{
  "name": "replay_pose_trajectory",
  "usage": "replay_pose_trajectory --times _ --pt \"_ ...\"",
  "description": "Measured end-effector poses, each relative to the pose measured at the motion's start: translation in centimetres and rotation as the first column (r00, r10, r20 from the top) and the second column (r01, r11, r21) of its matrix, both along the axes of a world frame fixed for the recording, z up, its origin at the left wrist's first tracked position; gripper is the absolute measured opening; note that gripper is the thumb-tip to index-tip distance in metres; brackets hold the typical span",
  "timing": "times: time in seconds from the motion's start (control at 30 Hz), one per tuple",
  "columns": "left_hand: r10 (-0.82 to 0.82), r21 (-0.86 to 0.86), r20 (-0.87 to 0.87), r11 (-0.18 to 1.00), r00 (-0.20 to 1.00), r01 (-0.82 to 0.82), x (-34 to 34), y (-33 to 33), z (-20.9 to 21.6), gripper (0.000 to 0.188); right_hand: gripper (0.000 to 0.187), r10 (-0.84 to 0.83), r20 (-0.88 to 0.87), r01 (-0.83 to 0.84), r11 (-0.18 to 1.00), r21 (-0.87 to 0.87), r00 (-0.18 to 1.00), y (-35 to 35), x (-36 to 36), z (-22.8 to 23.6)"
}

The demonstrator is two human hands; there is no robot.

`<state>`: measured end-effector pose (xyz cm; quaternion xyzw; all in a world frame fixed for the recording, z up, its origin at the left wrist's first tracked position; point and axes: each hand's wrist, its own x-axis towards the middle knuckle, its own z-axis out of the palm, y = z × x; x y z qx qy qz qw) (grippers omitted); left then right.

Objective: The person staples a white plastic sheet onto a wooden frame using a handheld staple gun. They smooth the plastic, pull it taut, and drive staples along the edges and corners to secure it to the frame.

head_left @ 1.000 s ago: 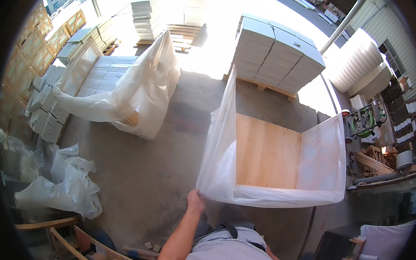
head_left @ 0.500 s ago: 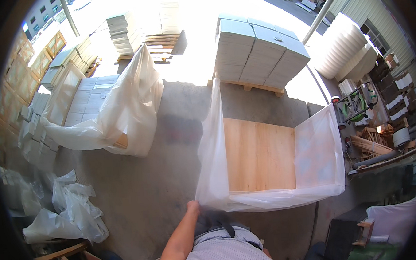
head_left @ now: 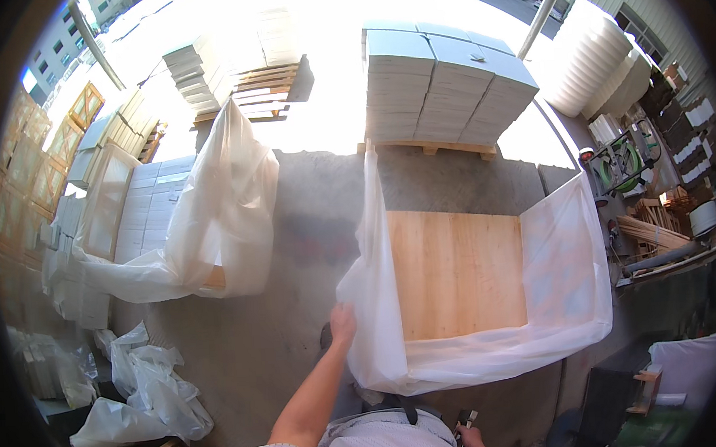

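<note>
A large open crate stands in front of me, its plywood floor (head_left: 458, 271) showing and its sides draped with translucent plastic sheeting (head_left: 379, 319). My left hand (head_left: 343, 323) is closed at the crate's near left corner, gripping the loose edge of that sheeting; its fingertips are partly hidden. Low beside my body, my right hand (head_left: 471, 442) is closed around a small dark tool (head_left: 466, 418) with a pale, metallic-looking end. Its exact kind is too small to make out.
A second plastic-draped crate (head_left: 98, 213) holding white blocks stands at left. Beyond the open crate, big white stacks (head_left: 440, 82) rest on a pallet. Crumpled plastic (head_left: 156, 388) lies at lower left. A wheeled cart with green hose (head_left: 626, 165) and wood strips (head_left: 646, 229) are at right.
My left hand has moved forward along the crate's left side, and the sheeting there has shifted with it. My right hand with the tool has come into view at the bottom.
</note>
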<state>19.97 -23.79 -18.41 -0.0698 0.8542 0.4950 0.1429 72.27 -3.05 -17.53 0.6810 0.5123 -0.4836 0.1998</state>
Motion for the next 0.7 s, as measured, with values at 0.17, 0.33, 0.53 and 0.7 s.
replay_pose_trajectory --times 0.17,0.33,0.53,0.7 --pt "0.030 0.321 0.569 0.912 0.822 -0.256 -7.7 4.1 -2.3 0.067 0.041 0.012 0.079 -0.019 0.996 0.091 0.997 -7.5 1.3 -1.4" --pt "-0.200 0.344 0.662 0.937 0.723 -0.056 -11.2 4.6 -2.2 0.049 0.041 0.076 0.150 -0.089 0.993 0.080 0.986 -14.7 -2.8 -0.5" --pt "-0.248 0.354 0.475 0.932 0.844 0.075 -13.3 2.5 -1.7 0.031 0.041 0.041 0.139 -0.050 0.997 0.062 0.989 -20.4 -7.2 1.1" --pt "0.093 0.293 0.643 0.887 0.760 -0.356 -13.3 -0.6 -1.3 0.033 0.042 0.003 0.112 -0.009 0.998 0.060 0.994 -23.4 -8.1 0.8"
